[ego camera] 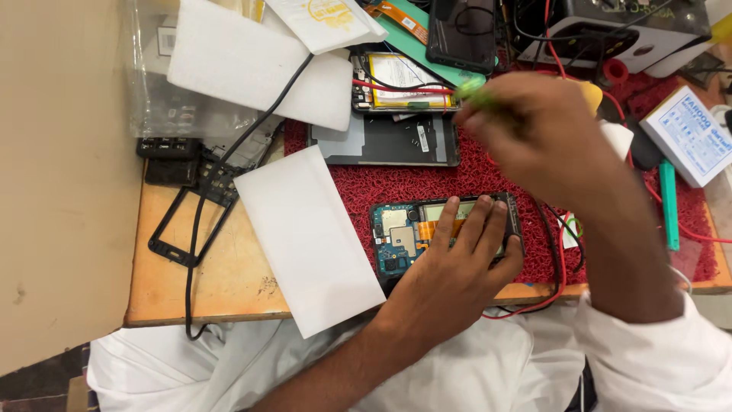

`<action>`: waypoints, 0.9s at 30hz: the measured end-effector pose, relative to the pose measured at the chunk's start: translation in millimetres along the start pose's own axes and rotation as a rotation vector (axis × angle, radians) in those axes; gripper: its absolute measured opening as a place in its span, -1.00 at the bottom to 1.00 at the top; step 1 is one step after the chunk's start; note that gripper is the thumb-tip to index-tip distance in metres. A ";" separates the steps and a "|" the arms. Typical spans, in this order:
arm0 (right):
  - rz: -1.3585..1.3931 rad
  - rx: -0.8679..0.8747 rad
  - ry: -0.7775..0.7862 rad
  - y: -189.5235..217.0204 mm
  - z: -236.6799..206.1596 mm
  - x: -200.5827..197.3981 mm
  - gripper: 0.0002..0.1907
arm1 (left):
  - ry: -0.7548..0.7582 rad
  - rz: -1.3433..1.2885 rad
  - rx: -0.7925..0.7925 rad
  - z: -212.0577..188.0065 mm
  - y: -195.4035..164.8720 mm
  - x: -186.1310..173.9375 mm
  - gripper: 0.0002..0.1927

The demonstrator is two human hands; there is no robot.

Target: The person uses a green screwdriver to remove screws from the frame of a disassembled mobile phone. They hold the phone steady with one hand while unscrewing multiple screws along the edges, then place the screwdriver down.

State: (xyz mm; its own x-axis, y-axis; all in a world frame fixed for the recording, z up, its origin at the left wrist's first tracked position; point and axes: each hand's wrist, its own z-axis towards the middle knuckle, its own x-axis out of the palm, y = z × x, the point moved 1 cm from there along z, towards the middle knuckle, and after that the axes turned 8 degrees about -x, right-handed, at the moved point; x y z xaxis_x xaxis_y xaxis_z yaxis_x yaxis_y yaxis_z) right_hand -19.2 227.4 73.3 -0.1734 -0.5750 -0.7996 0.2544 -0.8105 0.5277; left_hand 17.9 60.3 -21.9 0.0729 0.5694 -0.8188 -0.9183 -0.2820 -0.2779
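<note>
A white foam sheet [309, 240] hangs over the tabletop's front edge. The left hand [457, 263] presses spread fingers flat on the open phone [404, 236], near that edge. The blurred right hand [534, 133] pinches a green tool [473, 90]. Holding the phone steady seems wise.

The person wears a white garment whose loose, creased cloth fills the bottom of the frame from lower left to lower right. A white sleeve [656, 343] ends high on the right arm at the lower right, leaving that forearm bare. The left forearm, rising from bottom centre, is bare too, and both hands carry no gloves, rings or watch.
</note>
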 end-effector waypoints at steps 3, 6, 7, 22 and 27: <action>-0.137 0.050 0.089 -11.4 14.8 29.6 -0.86 | -0.003 -0.011 -0.007 -3.4 2.7 0.1 -0.61; -0.226 0.127 0.130 -16.2 18.9 48.9 -0.84 | -0.013 -0.049 -0.018 -5.6 5.4 0.1 -0.61; -0.226 0.135 0.126 -15.7 19.3 53.0 -0.84 | -0.011 -0.040 -0.019 -6.5 6.4 0.1 -0.63; -0.158 0.244 0.147 -24.2 24.7 47.5 -0.78 | 0.013 -0.044 -0.011 0.9 3.3 1.9 -0.56; -0.041 0.293 0.110 -28.8 8.9 33.5 -0.83 | 0.050 -0.031 -0.022 4.5 2.1 -0.4 -0.59</action>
State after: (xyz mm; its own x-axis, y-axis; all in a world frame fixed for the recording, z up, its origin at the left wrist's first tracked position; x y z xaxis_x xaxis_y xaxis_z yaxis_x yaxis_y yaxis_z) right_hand -40.8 230.5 33.9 -0.0695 -0.5382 -0.8399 -0.0381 -0.8399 0.5414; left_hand 14.3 62.9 -19.9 0.1208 0.5390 -0.8336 -0.9066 -0.2822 -0.3138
